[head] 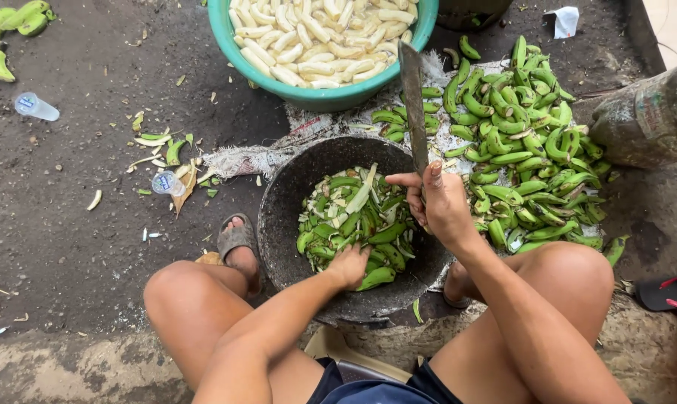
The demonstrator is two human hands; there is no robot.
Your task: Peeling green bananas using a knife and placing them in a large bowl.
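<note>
Down at the fingertips: right hand (pixel 441 206) has its fingers curled tight round the handle of a long knife (pixel 414 105), thumb lying along the grip, blade pointing up and away toward the teal basin (pixel 233 41) of peeled pale bananas (pixel 319 34). Left hand (pixel 348 265) reaches into the dark bowl (pixel 278 217), fingers bent down among the green peels (pixel 353 224); whether they're pinched on a peel or just resting, can't tell, as they're partly buried.

Risk, as a judgement: the blade sits just above the bowl rim w/ the left hand close below it. A slip of the wet grip or a quick drop of the wrist could bring the edge onto the left fingers. Bare knees either side of the bowl are near too, so a swing wide could catch skin.

Pose: both forearms come in from the bottom edge, the left one angled low into the bowl, the right one raised, wrist cocked so the knife stands nearly upright. Person squats w/ the bowl between the legs, sandalled foot (pixel 237 239) beside it. Heap of unpeeled green bananas (pixel 525 142) lies on a cloth to the right, just past the knife hand.
</note>
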